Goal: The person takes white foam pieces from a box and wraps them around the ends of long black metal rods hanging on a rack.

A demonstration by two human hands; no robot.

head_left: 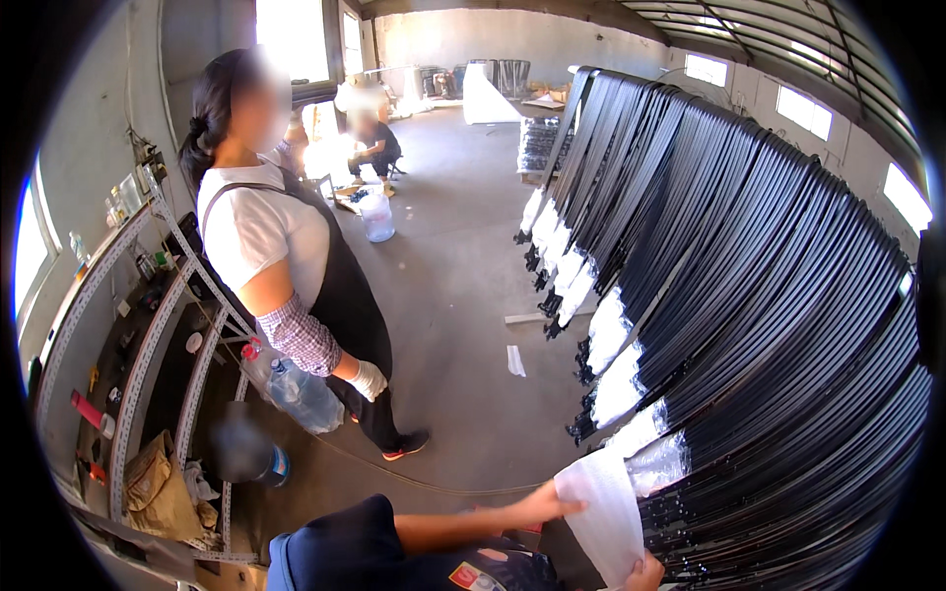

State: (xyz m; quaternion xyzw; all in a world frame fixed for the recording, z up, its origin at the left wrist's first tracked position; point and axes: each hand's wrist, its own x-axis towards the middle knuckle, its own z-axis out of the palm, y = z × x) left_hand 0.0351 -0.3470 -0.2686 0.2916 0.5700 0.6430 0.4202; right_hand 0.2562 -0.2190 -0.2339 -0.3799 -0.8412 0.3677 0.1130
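My left hand [545, 508] pinches the upper left edge of a white foam sheet [603, 520]. At the picture's lower edge my right hand [646, 574] grips the bottom of the same sheet; only part of that hand shows. The sheet hangs in front of the lower ends of long black metal bars [778, 335] that lean in a dense row to my right. Several bar ends farther along wear white foam wraps [609, 330], and one close to the sheet has a clear plastic wrap [658, 461].
A person in a white shirt, dark apron and white glove [370, 379] stands at left by a grey metal shelf rack [148, 345]. A large water bottle [377, 215] stands on the concrete floor, and another person sits beyond it. White scraps [515, 361] lie on the floor.
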